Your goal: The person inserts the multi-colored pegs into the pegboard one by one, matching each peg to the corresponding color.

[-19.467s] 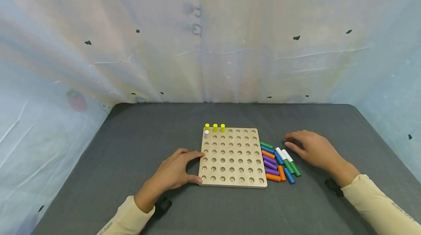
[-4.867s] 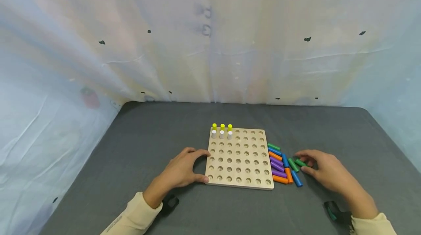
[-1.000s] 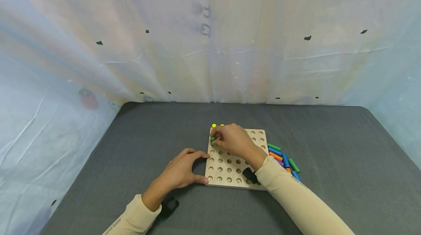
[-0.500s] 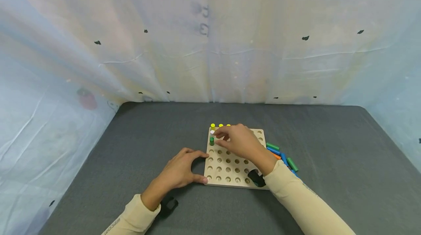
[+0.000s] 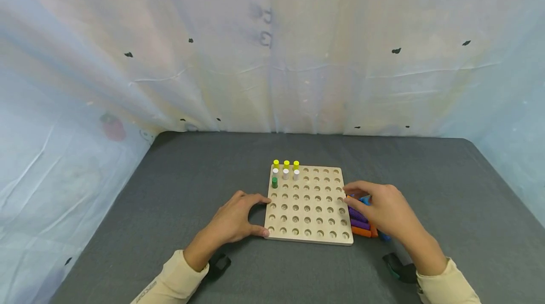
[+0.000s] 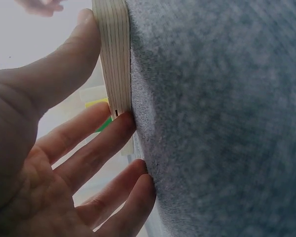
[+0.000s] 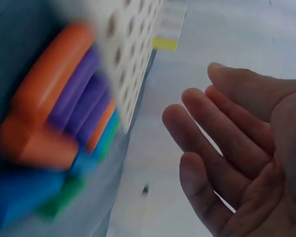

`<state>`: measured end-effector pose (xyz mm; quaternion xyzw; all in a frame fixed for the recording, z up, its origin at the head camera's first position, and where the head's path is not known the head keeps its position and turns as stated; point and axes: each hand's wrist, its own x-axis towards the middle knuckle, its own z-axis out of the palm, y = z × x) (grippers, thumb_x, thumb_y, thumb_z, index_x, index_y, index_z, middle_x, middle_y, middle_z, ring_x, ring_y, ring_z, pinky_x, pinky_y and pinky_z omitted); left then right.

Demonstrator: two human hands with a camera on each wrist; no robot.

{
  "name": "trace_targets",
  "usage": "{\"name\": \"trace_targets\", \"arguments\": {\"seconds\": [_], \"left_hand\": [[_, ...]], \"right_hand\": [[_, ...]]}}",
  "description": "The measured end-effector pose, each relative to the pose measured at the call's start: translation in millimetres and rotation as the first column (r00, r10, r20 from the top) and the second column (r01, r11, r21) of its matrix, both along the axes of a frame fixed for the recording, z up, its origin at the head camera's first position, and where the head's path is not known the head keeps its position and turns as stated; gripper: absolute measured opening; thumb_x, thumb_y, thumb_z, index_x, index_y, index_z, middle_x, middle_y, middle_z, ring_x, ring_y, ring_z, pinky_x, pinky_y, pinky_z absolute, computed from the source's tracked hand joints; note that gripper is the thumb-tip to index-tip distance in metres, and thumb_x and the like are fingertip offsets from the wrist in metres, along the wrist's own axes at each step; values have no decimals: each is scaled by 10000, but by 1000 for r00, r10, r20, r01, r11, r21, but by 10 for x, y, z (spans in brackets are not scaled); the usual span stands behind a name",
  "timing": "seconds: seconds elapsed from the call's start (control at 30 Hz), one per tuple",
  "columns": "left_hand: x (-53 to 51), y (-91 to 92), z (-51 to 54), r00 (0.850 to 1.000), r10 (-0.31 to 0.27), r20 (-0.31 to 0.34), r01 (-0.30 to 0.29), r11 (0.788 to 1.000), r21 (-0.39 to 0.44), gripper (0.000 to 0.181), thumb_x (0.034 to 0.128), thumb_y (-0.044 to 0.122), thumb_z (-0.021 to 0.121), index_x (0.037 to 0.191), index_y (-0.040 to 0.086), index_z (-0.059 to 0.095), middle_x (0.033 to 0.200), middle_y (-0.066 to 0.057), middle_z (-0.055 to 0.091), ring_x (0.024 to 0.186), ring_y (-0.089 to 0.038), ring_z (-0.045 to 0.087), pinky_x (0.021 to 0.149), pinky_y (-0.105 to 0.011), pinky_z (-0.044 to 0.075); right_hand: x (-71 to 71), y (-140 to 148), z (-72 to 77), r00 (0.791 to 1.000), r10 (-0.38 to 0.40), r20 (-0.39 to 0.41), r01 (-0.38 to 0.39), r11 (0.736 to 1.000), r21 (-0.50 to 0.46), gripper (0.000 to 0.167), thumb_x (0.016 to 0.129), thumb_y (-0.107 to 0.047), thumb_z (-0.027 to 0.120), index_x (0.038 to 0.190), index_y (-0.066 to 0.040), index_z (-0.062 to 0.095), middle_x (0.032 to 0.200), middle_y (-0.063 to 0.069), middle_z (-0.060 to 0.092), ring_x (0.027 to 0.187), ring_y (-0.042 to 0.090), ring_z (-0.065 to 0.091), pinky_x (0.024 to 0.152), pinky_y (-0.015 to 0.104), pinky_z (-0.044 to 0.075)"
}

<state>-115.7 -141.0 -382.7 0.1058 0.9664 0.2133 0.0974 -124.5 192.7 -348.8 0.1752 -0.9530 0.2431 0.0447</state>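
A wooden pegboard (image 5: 301,209) with rows of round holes lies on the table. Three yellow pegs (image 5: 286,164) stand in its far row, with three white pegs (image 5: 285,174) in the row before them. One green peg (image 5: 274,183) stands upright in the left hole of the third row. My left hand (image 5: 232,218) touches the board's left edge with spread thumb and fingers. Nothing is between the fingers of my right hand (image 5: 387,207), which hovers over the board's right edge and the loose pegs, fingers loosely bent. It hides some of those pegs.
Beside the board's right edge lie loose purple pegs (image 5: 359,215), orange pegs (image 5: 361,231) and blue pegs (image 7: 27,192); green pegs (image 7: 61,197) also show in the right wrist view. A dark cloth covers the table (image 5: 204,167), and a pale curtain (image 5: 272,58) hangs behind it.
My right hand has let go of the green peg, now upright in the third row, and moved right to the loose pegs. Earlier, white pegs joined the second row. My left hand stays at the board.
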Motion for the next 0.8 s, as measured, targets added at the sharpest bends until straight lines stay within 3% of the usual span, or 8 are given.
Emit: {"name": "trace_targets", "arguments": {"seconds": [0.23, 0.47, 0.8], "left_hand": [[-1, 2, -4, 1000, 1, -3, -1, 1000, 8, 733, 645, 428, 912, 1312, 297, 638, 1298, 63, 650, 1131, -169, 527, 879, -489, 490], [2, 15, 2, 1000, 1, 5, -1, 1000, 2, 734, 641, 421, 916, 1309, 298, 639, 1275, 68, 658, 1086, -152, 523, 866, -461, 489], [1, 4, -17, 1000, -4, -2, 4, 1000, 13, 739, 650, 420, 912, 1322, 290, 632, 1323, 53, 643, 1139, -175, 519, 895, -501, 487]], "right_hand": [[60, 453, -86, 993, -103, 59, 99, 993, 72, 259, 896, -263, 744, 1145, -191, 728, 977, -10, 763, 787, 126, 618, 683, 345, 491], [25, 628, -220, 982, -117, 149, 102, 990, 101, 321, 874, -278, 764, 1171, -168, 710, 1001, 15, 754, 880, 213, 683, 746, 493, 533], [-60, 684, -303, 969, -102, 227, 72, 988, 135, 403, 854, -227, 779, 1231, -127, 674, 1058, 24, 750, 875, 178, 675, 716, 453, 525]]}}
